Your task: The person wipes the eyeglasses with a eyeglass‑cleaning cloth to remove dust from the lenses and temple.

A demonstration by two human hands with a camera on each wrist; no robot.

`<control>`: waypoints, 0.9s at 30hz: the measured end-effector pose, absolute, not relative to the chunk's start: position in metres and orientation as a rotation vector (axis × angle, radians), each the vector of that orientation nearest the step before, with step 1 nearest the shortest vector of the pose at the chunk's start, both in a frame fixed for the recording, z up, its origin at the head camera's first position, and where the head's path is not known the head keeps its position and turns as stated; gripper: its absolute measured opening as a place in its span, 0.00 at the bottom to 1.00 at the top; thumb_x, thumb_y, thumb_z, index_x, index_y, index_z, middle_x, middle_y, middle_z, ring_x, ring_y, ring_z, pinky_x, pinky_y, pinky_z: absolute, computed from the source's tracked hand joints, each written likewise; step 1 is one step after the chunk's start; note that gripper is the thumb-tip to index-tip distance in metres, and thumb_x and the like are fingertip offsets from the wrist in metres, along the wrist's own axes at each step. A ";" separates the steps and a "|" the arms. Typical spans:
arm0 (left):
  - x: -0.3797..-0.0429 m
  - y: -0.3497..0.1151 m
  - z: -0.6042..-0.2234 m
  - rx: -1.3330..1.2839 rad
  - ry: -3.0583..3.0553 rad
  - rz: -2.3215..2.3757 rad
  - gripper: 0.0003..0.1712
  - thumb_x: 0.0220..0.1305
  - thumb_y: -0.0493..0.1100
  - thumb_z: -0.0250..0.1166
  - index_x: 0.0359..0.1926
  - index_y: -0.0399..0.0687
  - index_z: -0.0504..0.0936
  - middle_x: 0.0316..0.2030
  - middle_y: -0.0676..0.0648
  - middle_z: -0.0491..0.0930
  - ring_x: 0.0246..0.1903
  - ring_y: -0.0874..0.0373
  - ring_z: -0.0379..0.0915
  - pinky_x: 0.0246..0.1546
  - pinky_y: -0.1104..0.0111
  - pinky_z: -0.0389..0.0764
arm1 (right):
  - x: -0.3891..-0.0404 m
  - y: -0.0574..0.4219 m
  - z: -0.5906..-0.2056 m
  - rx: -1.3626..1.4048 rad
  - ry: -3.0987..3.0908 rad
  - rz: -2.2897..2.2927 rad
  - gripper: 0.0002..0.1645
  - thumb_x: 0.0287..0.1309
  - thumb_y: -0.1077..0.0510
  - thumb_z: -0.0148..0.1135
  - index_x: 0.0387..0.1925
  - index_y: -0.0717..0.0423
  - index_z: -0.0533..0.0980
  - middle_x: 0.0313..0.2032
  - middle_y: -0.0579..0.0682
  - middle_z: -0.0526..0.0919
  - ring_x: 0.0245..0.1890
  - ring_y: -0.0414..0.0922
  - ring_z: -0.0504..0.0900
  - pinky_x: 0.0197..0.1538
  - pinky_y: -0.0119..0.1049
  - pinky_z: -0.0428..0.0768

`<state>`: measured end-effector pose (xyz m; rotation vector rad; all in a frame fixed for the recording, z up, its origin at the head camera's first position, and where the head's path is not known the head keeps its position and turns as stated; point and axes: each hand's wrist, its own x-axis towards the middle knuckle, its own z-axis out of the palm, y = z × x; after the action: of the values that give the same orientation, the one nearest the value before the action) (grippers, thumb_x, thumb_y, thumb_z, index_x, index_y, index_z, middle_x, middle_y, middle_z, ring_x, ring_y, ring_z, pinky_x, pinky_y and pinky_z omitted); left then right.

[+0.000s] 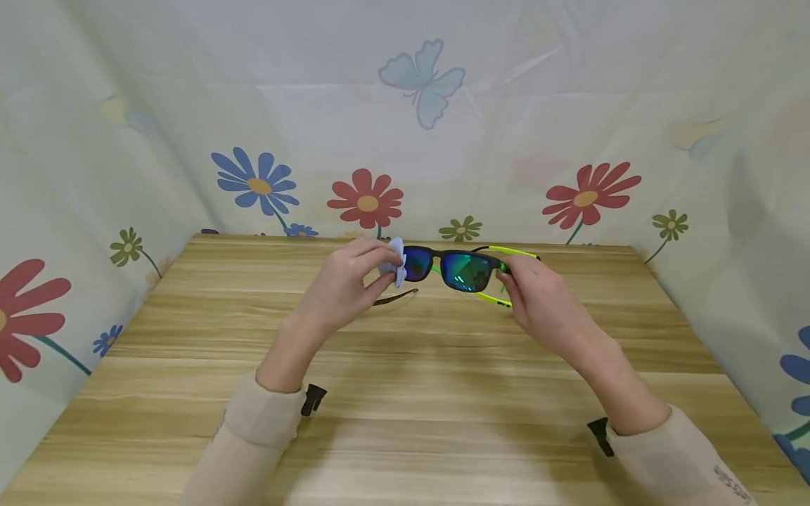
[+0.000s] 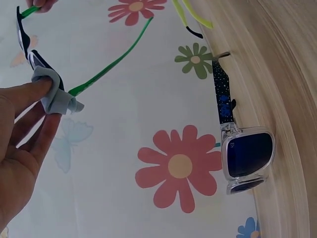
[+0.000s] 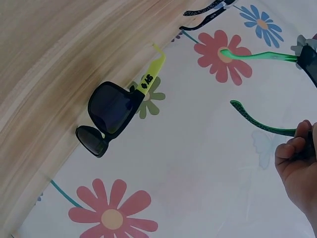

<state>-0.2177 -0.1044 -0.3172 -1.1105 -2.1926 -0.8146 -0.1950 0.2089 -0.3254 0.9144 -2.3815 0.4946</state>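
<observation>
A pair of black-framed sunglasses point(image 1: 466, 271) with blue-green mirrored lenses and green temples is held up over the table between both hands. My left hand point(image 1: 344, 281) pinches a light blue cloth point(image 1: 398, 261) folded over the lens at the left end of the frame. In the left wrist view the cloth point(image 2: 59, 100) wraps that corner between thumb and fingers, and a green temple point(image 2: 111, 67) stretches away from it. The right hand point(image 1: 547, 299) grips the other end near the hinge; in the right wrist view its curled fingers point(image 3: 297, 144) hold there.
Black sunglasses with yellow temples point(image 3: 116, 109) lie on the wooden table point(image 1: 418, 422), behind the held pair in the head view. Clear-framed sunglasses point(image 2: 250, 151) with dark speckled temples rest toward the left, mostly hidden by my left hand in the head view. A flowered curtain point(image 1: 304, 105) surrounds the table.
</observation>
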 end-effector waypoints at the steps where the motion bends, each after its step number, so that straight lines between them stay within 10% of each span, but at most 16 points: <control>1: -0.218 -0.104 -0.317 -1.112 -2.194 -0.813 0.12 0.58 0.28 0.76 0.44 0.36 0.87 0.43 0.41 0.85 0.48 0.48 0.81 0.51 0.60 0.83 | -0.195 0.209 -0.325 0.913 -2.385 0.492 0.12 0.64 0.72 0.65 0.47 0.67 0.73 0.36 0.57 0.79 0.34 0.49 0.76 0.35 0.43 0.82; 27: -0.210 -0.091 -0.317 -1.167 -2.131 -0.726 0.14 0.56 0.31 0.78 0.44 0.37 0.87 0.44 0.42 0.84 0.49 0.49 0.81 0.54 0.59 0.81 | -0.194 0.204 -0.331 0.958 -2.377 0.463 0.14 0.61 0.73 0.67 0.45 0.65 0.72 0.34 0.55 0.78 0.35 0.49 0.75 0.37 0.45 0.83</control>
<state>-0.2095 -0.0906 -0.3167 -1.1670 -2.1312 -0.7255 -0.1941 0.2036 -0.3310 0.9581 -2.3766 0.4629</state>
